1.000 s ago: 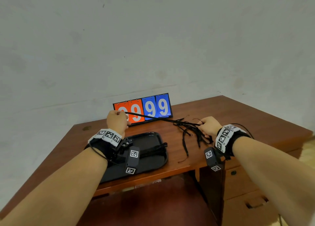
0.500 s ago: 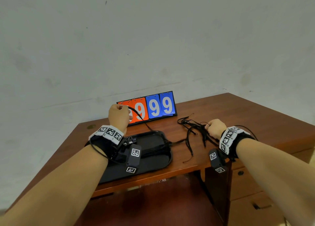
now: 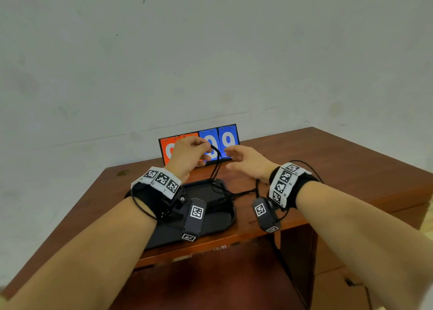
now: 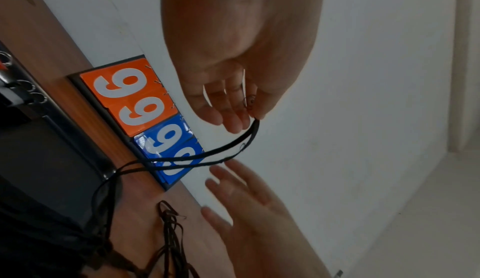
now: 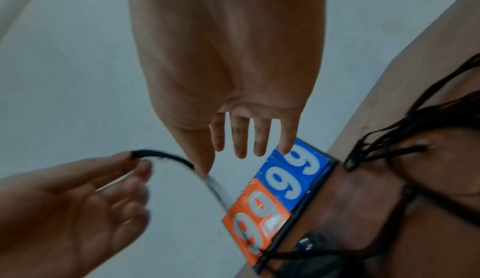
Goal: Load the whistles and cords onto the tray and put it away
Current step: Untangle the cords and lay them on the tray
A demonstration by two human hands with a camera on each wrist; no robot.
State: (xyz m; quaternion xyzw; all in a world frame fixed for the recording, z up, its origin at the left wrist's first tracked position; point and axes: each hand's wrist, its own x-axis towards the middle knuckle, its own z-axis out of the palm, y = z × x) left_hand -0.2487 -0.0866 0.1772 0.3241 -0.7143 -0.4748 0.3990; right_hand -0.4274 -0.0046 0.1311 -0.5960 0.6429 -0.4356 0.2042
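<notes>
My left hand [image 3: 206, 147] is raised in front of the scoreboard and pinches the top of a black cord loop [image 3: 216, 167] between thumb and fingertips. The loop [image 4: 207, 156] hangs down to the black tray [image 3: 218, 225] near the table's front edge. My right hand [image 3: 232, 155] hovers just right of the loop with straight, spread fingers [image 5: 240, 139] and holds nothing. A tangle of several black cords [image 4: 170, 231] lies on the table beside the tray's right rim, and some strands cross onto it. Metal rings [image 4: 26, 89] show at the tray's far end; no whistle shows plainly.
An orange and blue flip scoreboard [image 3: 226, 141] showing 9s stands at the table's back edge against the white wall. The brown wooden table [image 3: 339, 164] has drawers under its right side. A wrist camera hangs under each forearm.
My right hand let go of the cord tangle and rose leftward, opening beside the left hand. The left hand shifted right, still pinching the cord loop, which now hangs steeply to the tray.
</notes>
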